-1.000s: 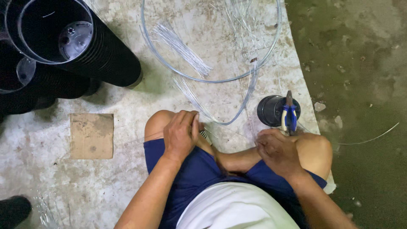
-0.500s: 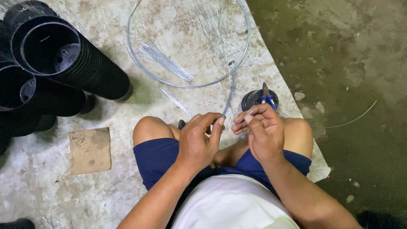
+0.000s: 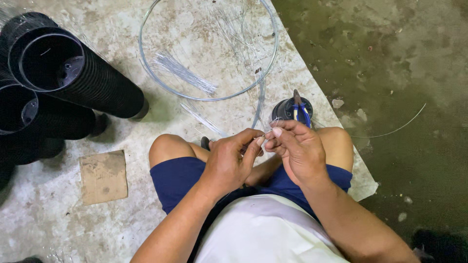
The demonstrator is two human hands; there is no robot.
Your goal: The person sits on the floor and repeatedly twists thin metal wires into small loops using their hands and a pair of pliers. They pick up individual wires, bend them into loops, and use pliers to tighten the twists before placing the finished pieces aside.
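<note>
At frame centre I see my left hand [image 3: 228, 160] and right hand [image 3: 296, 148] meeting fingertip to fingertip, both pinching a thin wire [image 3: 271, 131] above my knees; just beyond the right hand stand blue-handled pliers [image 3: 299, 108] in a small black pot [image 3: 287, 110]; a wire hoop [image 3: 208, 48] lies upper centre; stacked black pots [image 3: 63, 73] fill the upper left.

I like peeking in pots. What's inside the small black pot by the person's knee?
Blue-handled pliers stand in the small black pot, handles sticking up. The pliers' tips and the pot's bottom are hidden by its rim and the right hand.
</note>
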